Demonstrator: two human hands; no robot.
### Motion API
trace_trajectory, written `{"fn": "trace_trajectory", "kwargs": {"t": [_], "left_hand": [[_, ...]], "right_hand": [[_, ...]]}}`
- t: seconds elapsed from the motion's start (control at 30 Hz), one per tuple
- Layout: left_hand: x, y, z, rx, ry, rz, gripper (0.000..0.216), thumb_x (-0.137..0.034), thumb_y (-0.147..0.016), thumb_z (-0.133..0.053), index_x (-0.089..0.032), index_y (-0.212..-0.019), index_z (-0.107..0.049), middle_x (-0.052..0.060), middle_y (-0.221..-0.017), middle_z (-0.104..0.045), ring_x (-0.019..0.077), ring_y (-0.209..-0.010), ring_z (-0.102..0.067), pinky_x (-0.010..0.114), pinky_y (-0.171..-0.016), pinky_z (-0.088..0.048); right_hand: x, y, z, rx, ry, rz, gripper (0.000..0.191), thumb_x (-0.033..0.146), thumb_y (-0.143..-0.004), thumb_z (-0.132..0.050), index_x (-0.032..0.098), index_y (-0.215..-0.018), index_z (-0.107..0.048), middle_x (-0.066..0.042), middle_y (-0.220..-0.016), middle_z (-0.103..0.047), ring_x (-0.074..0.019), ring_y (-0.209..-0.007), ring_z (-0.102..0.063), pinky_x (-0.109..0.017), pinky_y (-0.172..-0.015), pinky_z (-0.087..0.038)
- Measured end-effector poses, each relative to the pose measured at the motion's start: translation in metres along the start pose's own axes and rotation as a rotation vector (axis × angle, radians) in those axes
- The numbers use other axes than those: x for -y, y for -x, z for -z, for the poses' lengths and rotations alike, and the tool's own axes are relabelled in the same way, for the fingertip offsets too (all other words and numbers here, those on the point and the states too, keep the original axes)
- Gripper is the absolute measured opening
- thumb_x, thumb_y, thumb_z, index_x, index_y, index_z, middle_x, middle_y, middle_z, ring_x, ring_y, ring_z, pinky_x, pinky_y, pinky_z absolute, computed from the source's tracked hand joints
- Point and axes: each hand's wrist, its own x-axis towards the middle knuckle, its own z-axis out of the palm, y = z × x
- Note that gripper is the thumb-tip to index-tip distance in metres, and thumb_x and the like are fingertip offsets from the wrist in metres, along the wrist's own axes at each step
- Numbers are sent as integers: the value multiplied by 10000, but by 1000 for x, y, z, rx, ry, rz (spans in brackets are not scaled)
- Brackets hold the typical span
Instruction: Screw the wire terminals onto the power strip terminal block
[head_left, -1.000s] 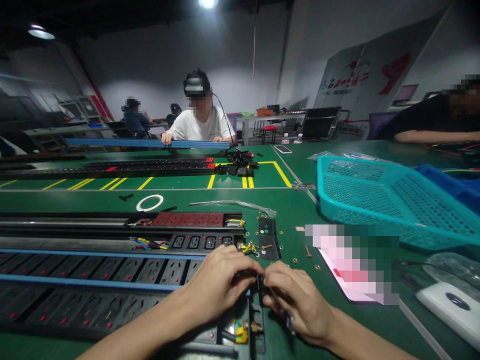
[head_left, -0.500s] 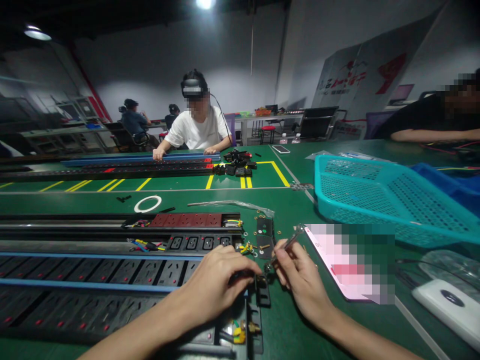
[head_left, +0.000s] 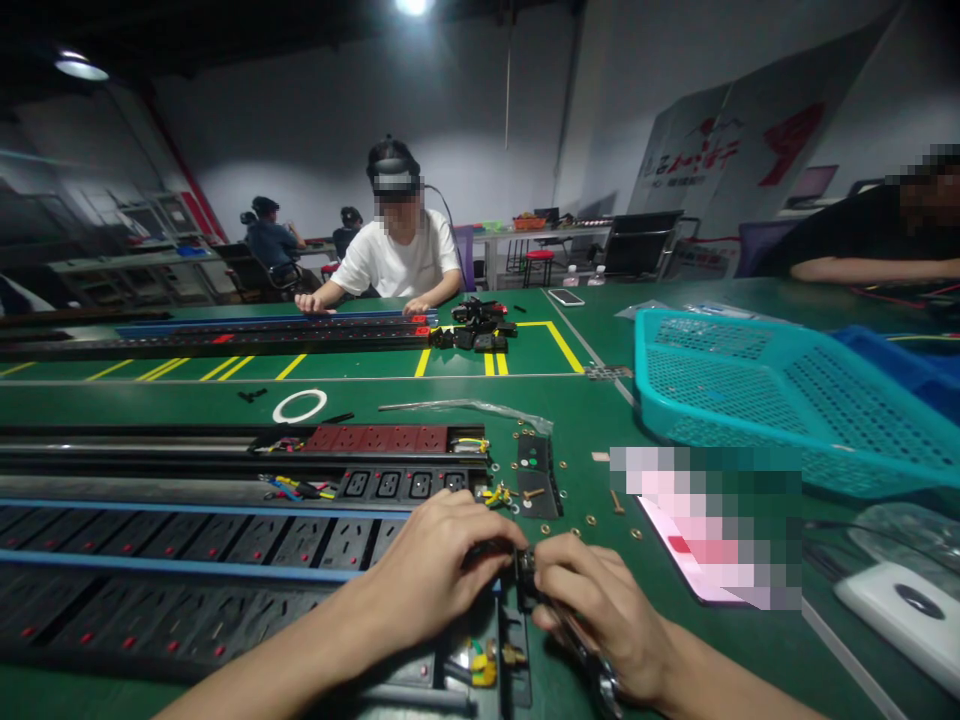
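Right hand (head_left: 604, 615) lowered back beside the black bracket

Since the earlier view, the right hand has been lowered from its raised position and brought in close to the left hand (head_left: 439, 570). Both are held near the near edge of the tabletop (head_left: 750, 655), at the end of a black power strip (head_left: 187, 620) edged in blue, which is laid along the left part of the tabletop. The left hand's fingers (head_left: 480, 540) are curled and pressed down by a small black bracket (head_left: 523, 570); whatever is gripped beneath them is hidden. A metal tool (head_left: 604, 680) is pinched in the right hand, with its tip hidden by the fingers. Yellow wire terminals (head_left: 484, 668) are seen just below the hands. A second power strip (head_left: 390, 485) is laid parallel beyond. To its right, a black plate (head_left: 536, 475) is surrounded by brass washers (head_left: 591, 520). A teal plastic basket (head_left: 720, 390) is placed toward the right edge. Across the tabletop, a long rail (head_left: 262, 322) is touched by a co-worker in a white T-shirt (head_left: 397, 250).
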Motion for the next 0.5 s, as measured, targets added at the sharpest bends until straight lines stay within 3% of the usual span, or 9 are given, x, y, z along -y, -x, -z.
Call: {"fn": "trace_trajectory", "kwargs": {"t": [0.33, 0.5], "left_hand": [[0, 0, 1, -19, -2, -21, 183, -53, -878, -679, -198, -988, -696, 11, -872, -708, 182, -801, -596, 286, -734, -396], [0, 0, 1, -13, -2, -10, 182, -58, -876, -688, -201, -989, -696, 10, -874, -706, 180, -792, -588, 286, -732, -388]], "right_hand": [[1, -4, 2, 159, 20, 102, 116, 267, -1019, -395, 224, -1019, -503, -32, -772, -653, -164, -618, -615, -262, -550, -473], [0, -2, 1, 110, 9, 85, 133, 266, -1028, -384, 208, -1042, -503, -36, -795, -649, -160, -634, -614, -261, -553, -454]]}}
